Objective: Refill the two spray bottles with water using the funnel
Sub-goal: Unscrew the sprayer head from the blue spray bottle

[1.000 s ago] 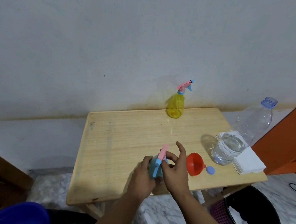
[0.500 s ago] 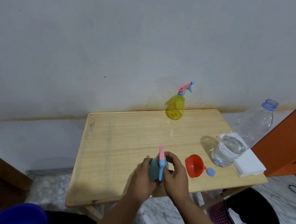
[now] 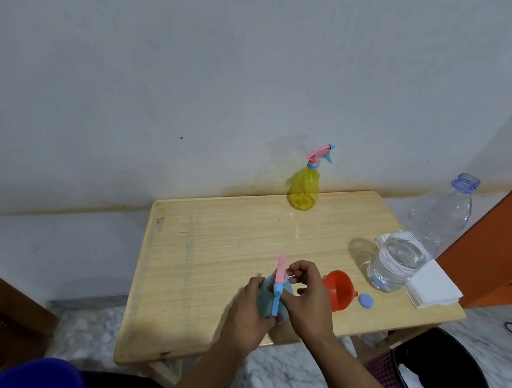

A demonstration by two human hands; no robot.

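A blue spray bottle [image 3: 265, 297] with a pink and blue trigger head [image 3: 279, 278] stands near the table's front edge. My left hand [image 3: 248, 313] grips its body from the left. My right hand [image 3: 306, 297] holds the collar of its spray head, fingers curled round it. A red funnel [image 3: 337, 290] lies on its side just right of my right hand. A yellow spray bottle [image 3: 303, 187] with its pink head on stands at the table's back edge. A large clear water bottle [image 3: 408, 250], uncapped and partly full, stands at the right.
The bottle's blue cap [image 3: 365, 300] lies beside the funnel. A stack of white napkins [image 3: 431, 285] sits under and behind the water bottle. The wooden table [image 3: 214, 245] stands against a wall. A black bin [image 3: 441, 385] stands on the floor at lower right.
My right hand has closed round the blue bottle's spray head collar, and the trigger head has turned from tilted to pointing toward me. My left hand keeps its grip.
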